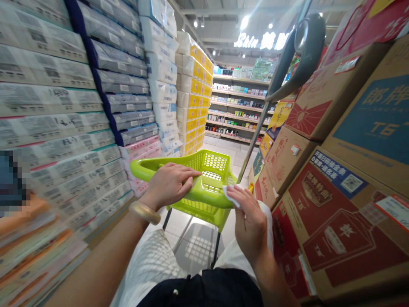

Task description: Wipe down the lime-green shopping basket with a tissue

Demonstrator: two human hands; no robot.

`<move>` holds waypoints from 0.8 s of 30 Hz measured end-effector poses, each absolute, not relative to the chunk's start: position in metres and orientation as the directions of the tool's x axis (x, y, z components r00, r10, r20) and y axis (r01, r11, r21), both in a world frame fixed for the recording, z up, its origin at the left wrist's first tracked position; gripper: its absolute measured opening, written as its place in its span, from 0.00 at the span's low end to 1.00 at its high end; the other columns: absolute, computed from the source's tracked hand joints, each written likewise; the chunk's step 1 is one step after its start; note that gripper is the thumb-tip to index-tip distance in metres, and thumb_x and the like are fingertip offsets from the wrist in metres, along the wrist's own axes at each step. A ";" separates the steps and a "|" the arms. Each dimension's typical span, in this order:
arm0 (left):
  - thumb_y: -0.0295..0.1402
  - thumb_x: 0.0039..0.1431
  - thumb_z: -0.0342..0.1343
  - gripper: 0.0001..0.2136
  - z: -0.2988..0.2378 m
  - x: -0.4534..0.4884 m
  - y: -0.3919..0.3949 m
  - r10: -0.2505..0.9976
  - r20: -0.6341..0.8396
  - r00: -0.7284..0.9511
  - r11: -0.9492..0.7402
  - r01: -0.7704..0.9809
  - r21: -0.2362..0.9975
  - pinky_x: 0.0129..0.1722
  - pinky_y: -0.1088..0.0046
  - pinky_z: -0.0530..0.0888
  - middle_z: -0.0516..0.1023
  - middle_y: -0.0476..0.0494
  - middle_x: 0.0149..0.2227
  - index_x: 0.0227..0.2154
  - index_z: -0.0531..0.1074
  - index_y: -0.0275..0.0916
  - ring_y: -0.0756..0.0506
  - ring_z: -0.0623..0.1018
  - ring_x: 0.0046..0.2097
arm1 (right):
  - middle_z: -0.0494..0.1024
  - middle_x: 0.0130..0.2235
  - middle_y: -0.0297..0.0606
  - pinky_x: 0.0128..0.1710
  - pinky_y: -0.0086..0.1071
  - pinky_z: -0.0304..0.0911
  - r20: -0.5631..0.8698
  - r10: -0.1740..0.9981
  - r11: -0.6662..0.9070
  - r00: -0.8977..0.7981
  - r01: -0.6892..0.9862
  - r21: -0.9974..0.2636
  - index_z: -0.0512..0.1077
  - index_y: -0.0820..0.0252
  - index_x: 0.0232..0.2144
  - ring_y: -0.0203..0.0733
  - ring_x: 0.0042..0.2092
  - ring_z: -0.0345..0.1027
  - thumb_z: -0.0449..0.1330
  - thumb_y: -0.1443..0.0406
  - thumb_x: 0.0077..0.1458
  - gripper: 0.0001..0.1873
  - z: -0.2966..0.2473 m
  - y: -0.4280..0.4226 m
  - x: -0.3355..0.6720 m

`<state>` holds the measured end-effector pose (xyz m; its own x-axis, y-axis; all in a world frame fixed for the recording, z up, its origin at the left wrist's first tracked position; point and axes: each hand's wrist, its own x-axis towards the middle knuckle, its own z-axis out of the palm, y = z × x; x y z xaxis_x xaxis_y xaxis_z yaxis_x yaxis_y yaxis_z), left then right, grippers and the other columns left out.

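Observation:
A lime-green shopping cart (pixel 209 192) with a perforated plastic basket stands right in front of me. My left hand (pixel 169 183) lies over the left part of its thick front rim, fingers stretched out toward the right, palm down. A gold-coloured bangle (pixel 145 213) is round that wrist. At the rim's right end, my right hand (pixel 251 213) presses a thin white cloth or tissue (pixel 230 196) against the green plastic. Part of the white material shows under the fingers; the rest is hidden by the hand.
Stacked packs of paper goods (pixel 51 98) and yellow-and-white packs (pixel 194 100) line the left. Cardboard cartons (pixel 345 226) rise close on the right. A slanted pole with a grey loop (pixel 297 55) stands beside the cart. Stocked shelves (pixel 236 104) are at the back.

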<state>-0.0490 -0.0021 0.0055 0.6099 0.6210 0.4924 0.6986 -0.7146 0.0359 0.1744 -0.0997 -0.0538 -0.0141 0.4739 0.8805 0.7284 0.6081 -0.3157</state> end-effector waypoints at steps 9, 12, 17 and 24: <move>0.36 0.62 0.42 0.18 0.005 -0.050 -0.002 0.618 0.487 0.617 -0.717 0.696 0.029 0.47 0.60 0.70 0.81 0.51 0.47 0.46 0.76 0.47 0.44 0.79 0.47 | 0.82 0.46 0.40 0.52 0.42 0.71 0.839 0.517 0.610 0.168 0.616 -0.499 0.76 0.55 0.44 0.44 0.49 0.76 0.54 0.69 0.63 0.13 -0.061 -0.090 0.191; 0.35 0.62 0.43 0.18 0.005 -0.051 -0.001 0.618 0.491 0.614 -0.718 0.696 0.033 0.47 0.61 0.70 0.82 0.51 0.47 0.46 0.77 0.47 0.44 0.79 0.47 | 0.82 0.46 0.40 0.56 0.45 0.68 0.861 0.500 0.660 0.089 0.605 -0.446 0.76 0.54 0.44 0.44 0.51 0.75 0.53 0.70 0.63 0.13 -0.061 -0.096 0.189; 0.35 0.61 0.43 0.18 0.004 -0.052 -0.001 0.609 0.494 0.620 -0.724 0.689 0.028 0.48 0.61 0.70 0.82 0.51 0.47 0.46 0.77 0.47 0.44 0.78 0.48 | 0.82 0.45 0.39 0.58 0.46 0.66 0.876 0.483 0.720 0.013 0.564 -0.405 0.77 0.54 0.43 0.45 0.51 0.75 0.55 0.69 0.62 0.12 -0.063 -0.096 0.188; 0.35 0.61 0.43 0.18 0.004 -0.052 -0.001 0.608 0.498 0.618 -0.723 0.690 0.028 0.48 0.61 0.70 0.82 0.51 0.46 0.46 0.77 0.47 0.44 0.79 0.48 | 0.81 0.47 0.41 0.58 0.47 0.66 0.823 0.528 0.666 0.211 0.498 -0.555 0.77 0.55 0.43 0.45 0.52 0.74 0.55 0.68 0.63 0.12 -0.074 -0.092 0.190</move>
<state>-0.0519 -0.0011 0.0043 0.6176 0.6084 0.4985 0.6898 -0.7235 0.0284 0.1902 -0.0923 -0.0740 0.2114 0.5277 0.8227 0.4981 0.6661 -0.5552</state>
